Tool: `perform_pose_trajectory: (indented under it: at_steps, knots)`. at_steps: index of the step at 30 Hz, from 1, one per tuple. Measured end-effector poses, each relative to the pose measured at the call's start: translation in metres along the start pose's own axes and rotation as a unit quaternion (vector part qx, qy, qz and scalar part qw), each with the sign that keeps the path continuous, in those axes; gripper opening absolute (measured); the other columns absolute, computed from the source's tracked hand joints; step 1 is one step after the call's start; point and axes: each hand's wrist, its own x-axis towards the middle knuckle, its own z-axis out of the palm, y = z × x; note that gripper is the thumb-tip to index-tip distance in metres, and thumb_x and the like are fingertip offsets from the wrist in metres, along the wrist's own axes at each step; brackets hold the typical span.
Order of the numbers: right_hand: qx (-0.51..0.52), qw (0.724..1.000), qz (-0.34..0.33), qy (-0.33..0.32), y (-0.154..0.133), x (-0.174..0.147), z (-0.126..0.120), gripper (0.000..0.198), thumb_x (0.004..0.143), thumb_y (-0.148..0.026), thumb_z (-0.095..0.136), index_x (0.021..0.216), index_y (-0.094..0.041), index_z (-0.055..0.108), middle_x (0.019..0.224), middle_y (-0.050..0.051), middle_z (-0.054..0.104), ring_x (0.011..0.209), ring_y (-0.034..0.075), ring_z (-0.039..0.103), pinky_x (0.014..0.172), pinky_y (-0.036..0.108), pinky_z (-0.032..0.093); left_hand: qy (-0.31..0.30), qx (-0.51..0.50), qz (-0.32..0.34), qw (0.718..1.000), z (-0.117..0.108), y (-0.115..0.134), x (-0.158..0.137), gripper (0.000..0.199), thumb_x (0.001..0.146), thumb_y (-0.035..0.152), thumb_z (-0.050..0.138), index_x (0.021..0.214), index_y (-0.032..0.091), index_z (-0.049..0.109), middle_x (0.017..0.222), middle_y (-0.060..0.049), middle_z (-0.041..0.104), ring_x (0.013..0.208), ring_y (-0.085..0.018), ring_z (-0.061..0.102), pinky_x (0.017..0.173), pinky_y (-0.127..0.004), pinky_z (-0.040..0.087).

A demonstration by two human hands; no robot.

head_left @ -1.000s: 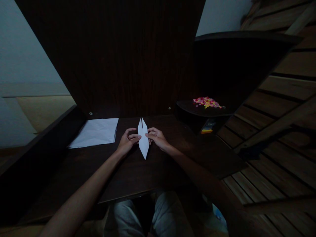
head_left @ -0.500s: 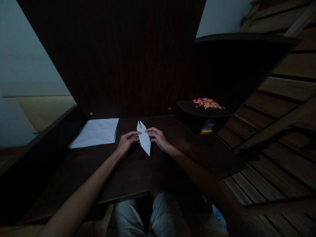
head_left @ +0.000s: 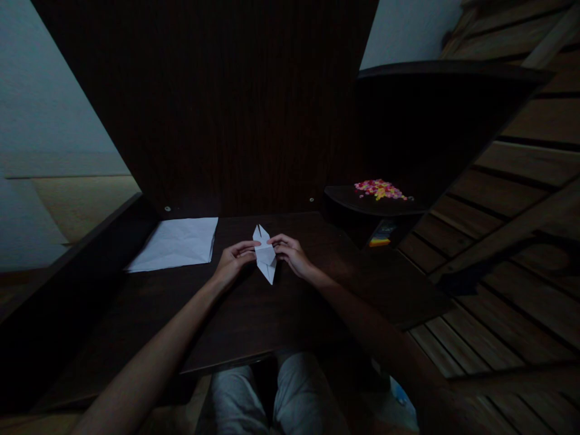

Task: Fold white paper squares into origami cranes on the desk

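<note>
left hand [head_left: 233, 260] and right hand [head_left: 292, 257] pinch opposite sides of the folded paper [head_left: 265, 255], neither nearer; its long axis runs from the desk's back edge toward the front edge.

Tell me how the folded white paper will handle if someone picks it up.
The folded white paper is probably light, being just paper. Its overlapping folds likely make it stiffer than one of the flat white sheets at the left. Its narrow, pointed near tip could crumple if pressed.

Matt folded paper [head_left: 265, 256], creased paper sheets [head_left: 177, 241], wood-grained desk [head_left: 240, 326], perhaps smooth
</note>
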Motion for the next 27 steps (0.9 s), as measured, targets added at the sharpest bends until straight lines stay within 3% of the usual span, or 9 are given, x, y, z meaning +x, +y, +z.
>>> perform_pose_trajectory:
  at_steps: [9, 20, 27]
  knots:
    - [-0.003, 1.0, -0.006, 0.015, 0.0012, 0.0009, 0.0032, 0.018, 0.057, -0.026, 0.072, 0.073, -0.02, 0.065, 0.073, -0.001, 0.063, 0.068, 0.014, 0.057, 0.056, 0.022, 0.043, -0.001, 0.042, 0.006, 0.999, 0.0022, -0.0001, -0.0013, 0.045, 0.054, 0.036, 0.086, 0.092, 0.015, 0.072, 0.093, -0.008, 0.074, 0.089, -0.021, 0.067, 0.086, -0.034, 0.049]
    - [-0.053, 0.998, -0.019, 0.021, 0.0058, 0.0035, 0.0046, 0.024, 0.061, -0.039, 0.074, 0.068, -0.018, 0.064, 0.063, -0.003, 0.058, 0.058, 0.01, 0.052, 0.05, 0.02, 0.039, 0.03, 0.097, 0.012, 0.995, 0.0021, 0.0009, -0.0013, 0.041, 0.057, 0.048, 0.083, 0.079, 0.015, 0.072, 0.08, -0.006, 0.073, 0.075, -0.02, 0.065, 0.071, -0.029, 0.048]
    - [-0.05, 0.998, -0.034, 0.026, 0.0077, 0.0038, 0.0057, 0.029, 0.062, -0.038, 0.075, 0.078, -0.02, 0.059, 0.069, -0.003, 0.058, 0.061, 0.012, 0.055, 0.047, 0.02, 0.041, 0.018, 0.087, 0.033, 0.995, 0.0029, -0.0004, -0.0008, 0.043, 0.058, 0.044, 0.082, 0.084, 0.016, 0.065, 0.071, -0.002, 0.069, 0.068, -0.016, 0.064, 0.069, -0.028, 0.049]
